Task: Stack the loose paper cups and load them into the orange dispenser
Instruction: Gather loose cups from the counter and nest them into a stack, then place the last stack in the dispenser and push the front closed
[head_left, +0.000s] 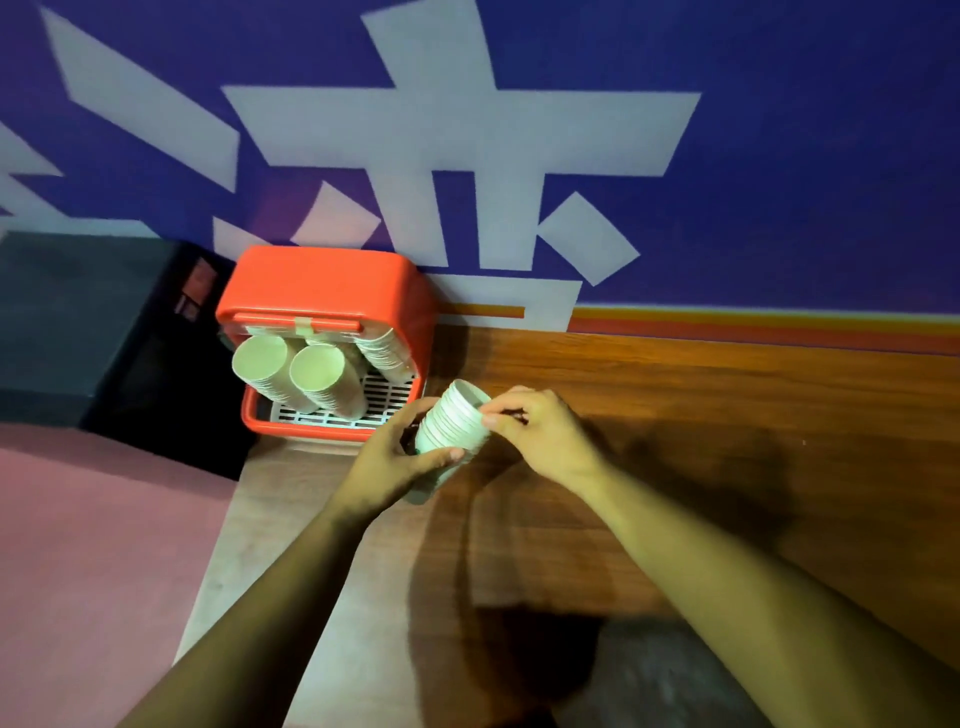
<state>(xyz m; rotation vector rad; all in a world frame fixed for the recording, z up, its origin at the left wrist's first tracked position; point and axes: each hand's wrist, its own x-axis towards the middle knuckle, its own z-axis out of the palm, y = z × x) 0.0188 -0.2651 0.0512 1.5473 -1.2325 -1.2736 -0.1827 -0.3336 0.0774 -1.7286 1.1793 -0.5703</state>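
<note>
At frame centre, the left hand (400, 462) is gripping the cup stack (451, 423) above the tabletop (675, 415) while the right hand (537, 436) is pinching its rim, apparently squaring it; next, swinging it left into the orange dispenser (322, 291).

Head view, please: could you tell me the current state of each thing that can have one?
orange dispenser: front open, holding cups over its white grid tray.
loaded cup stacks: three, leaning; two show open mouths.
held cup stack: nested, tilted, by the dispenser's front right corner.
left hand: grips the held cup stack's side.
right hand: fingers pinch its upper rim.
</note>
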